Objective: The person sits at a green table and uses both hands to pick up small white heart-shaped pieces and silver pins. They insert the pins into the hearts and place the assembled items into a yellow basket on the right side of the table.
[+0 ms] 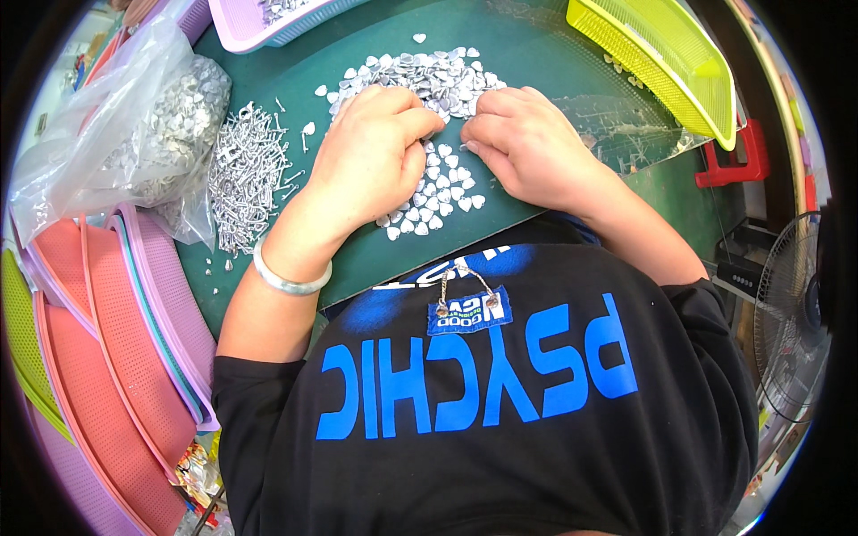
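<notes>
Left hand (371, 147) and right hand (532, 143) are both curled in; can't tell if they're pinching anything. Silvery hearts (442, 79) heaped at their twelve o'clock, loose hearts (444, 181) at six. Look light, stiff, probably slippery, so I'd grab edges.

The hearts (447, 87) look like glossy metal, the left fittings (247, 170) shiny metal, the bag (107, 116) crinkled, glossy plastic, the table (527, 36) smooth but scuffed far right, the near shirt (500, 473) matt cloth.
</notes>
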A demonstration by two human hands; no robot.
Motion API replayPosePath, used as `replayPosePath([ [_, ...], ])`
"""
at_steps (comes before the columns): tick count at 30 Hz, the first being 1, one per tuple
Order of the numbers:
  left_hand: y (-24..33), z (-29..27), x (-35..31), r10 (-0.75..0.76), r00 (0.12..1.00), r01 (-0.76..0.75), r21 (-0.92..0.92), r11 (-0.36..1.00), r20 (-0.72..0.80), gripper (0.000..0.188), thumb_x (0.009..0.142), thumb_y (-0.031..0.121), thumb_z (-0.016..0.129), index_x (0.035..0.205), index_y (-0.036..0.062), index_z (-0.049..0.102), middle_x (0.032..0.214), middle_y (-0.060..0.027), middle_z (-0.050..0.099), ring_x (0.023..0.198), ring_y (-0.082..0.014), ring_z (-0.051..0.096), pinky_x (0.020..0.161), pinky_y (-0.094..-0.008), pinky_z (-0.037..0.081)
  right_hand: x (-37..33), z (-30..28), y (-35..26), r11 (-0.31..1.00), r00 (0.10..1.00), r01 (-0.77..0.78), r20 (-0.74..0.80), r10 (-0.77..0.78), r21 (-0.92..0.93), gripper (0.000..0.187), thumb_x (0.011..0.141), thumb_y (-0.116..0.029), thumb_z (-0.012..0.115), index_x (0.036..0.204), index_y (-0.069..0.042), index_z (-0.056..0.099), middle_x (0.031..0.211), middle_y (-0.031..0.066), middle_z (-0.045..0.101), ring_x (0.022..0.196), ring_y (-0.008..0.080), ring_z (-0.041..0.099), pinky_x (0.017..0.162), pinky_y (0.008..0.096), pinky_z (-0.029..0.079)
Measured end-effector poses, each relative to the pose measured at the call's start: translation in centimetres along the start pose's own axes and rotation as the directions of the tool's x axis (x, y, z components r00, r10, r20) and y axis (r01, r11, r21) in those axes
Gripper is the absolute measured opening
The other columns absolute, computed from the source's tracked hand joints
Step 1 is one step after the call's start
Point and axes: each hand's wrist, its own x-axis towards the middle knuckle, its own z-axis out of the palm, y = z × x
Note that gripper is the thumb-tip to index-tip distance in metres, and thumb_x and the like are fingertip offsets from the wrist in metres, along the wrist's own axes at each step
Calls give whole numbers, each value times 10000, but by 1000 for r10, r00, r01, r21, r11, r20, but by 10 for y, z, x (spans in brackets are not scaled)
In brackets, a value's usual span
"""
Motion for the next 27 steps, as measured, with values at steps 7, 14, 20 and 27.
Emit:
replayPosePath([
  [7,6,-1,4,-27,999,23,120,992,30,224,738,16,598,914,65,727,846,-81,608,860,-283,576,799,-399,477,0,1,6,998,978,-64,-202,59,-19,66,796,-93,644,853,-72,669,803,71,598,818,286,600,747,390,462],
  [14,5,0,5,11,1000,-11,100,995,7,223,729,7,596,903,63,724,863,-72,620,860,-283,573,797,-400,475,-3,-6,13,999,992,-34,-126,32,-13,131,788,-40,660,917,-66,669,863,76,586,852,286,585,743,391,469],
  [20,5,1,5,-8,1000,6,94,996,16,243,739,-27,586,929,59,710,878,-79,618,846,-281,568,790,-377,472,-7,-8,14,997,986,-80,-148,80,3,152,763,-47,693,911,-64,666,880,76,585,857,288,583,748,390,470],
  [27,4,1,4,12,1000,-13,76,997,10,205,727,3,603,893,56,712,849,-75,625,849,-283,571,798,-397,477,-7,-7,13,998,988,-62,-142,63,11,153,760,-28,684,909,-66,676,865,73,568,847,278,569,749,382,463],
])
